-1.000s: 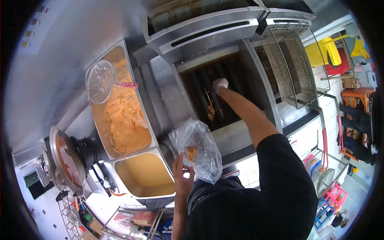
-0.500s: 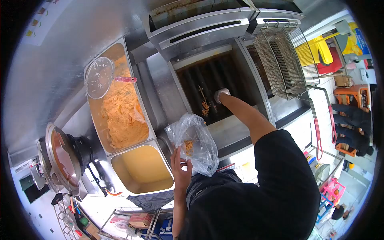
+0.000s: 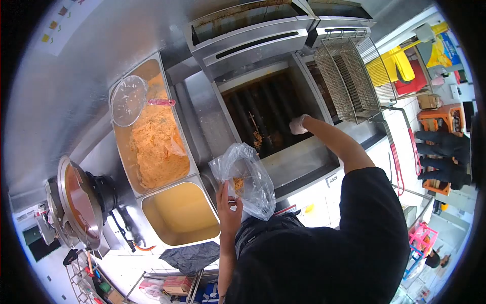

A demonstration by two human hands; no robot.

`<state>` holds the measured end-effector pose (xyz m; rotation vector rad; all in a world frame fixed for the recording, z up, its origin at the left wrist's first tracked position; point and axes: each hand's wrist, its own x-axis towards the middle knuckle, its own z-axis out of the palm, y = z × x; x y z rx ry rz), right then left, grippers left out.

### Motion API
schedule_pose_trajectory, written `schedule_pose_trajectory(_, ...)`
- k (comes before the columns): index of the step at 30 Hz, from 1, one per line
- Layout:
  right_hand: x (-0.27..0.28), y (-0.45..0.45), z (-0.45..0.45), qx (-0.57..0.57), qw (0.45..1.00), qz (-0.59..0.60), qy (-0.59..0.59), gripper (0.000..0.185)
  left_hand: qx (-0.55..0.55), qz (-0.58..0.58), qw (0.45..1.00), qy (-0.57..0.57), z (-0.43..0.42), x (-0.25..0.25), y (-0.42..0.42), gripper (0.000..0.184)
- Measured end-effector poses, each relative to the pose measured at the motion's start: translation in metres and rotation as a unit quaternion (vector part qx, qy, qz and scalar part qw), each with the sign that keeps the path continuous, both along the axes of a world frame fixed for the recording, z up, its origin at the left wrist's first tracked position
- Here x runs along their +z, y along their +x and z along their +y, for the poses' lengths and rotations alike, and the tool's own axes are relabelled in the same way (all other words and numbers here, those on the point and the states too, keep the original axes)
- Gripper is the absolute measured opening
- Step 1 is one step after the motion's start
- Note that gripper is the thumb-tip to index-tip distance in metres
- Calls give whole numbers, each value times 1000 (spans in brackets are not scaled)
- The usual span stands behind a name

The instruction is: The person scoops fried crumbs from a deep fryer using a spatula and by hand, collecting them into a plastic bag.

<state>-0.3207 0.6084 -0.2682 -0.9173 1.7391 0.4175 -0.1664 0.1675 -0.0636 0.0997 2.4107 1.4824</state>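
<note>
My left hand [image 3: 230,212] pinches the near left edge of a clear plastic bag [image 3: 259,190], which has orange-brown fried crumbs [image 3: 238,185] inside. A thin clear glove covers my right hand [image 3: 299,124], which is down in the right side of a fryer well [image 3: 273,96]. At this size its fingers do not show clearly. Dark tubes run along the bottom of the well. A small heap of crumbs [image 3: 258,140] lies there, left of my right hand, beside a thin light strip.
Left of the fryer stand a pan of orange breading [image 3: 157,147] with a strainer [image 3: 129,100] on it, and a pan of yellowish liquid [image 3: 177,210]. Wire fry baskets [image 3: 349,78] with red handles hang at right. A round lidded pot [image 3: 81,197] stands far left.
My right hand has moved right and slightly down inside the fryer well, away from the crumbs. My left hand and the bag have stayed nearly still.
</note>
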Motion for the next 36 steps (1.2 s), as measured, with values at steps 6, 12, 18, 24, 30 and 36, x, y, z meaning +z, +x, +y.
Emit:
schedule_pose_trajectory(6,3,20,30,25,997,53,-57,18,-15,14,1000,-12,-3,8,-6,72)
schedule_pose_trajectory(12,28,35,67,28,987,88,-132,19,-33,33,999,-4,-5,9,-5,73)
schedule_pose_trajectory(18,26,60,76,-16,977,141,-157,27,-41,35,998,-14,-11,11,-5,72)
schedule_pose_trajectory(24,83,88,36,-533,840,16,-103,27,-43,32,998,-18,-15,6,-7,72)
schedule_pose_trajectory(30,72,119,6,-752,622,-80,-204,41,-26,21,999,-5,-19,5,-9,72)
schedule_pose_trajectory(36,125,137,-15,-769,558,-55,-308,43,-9,40,999,7,-20,4,-11,71)
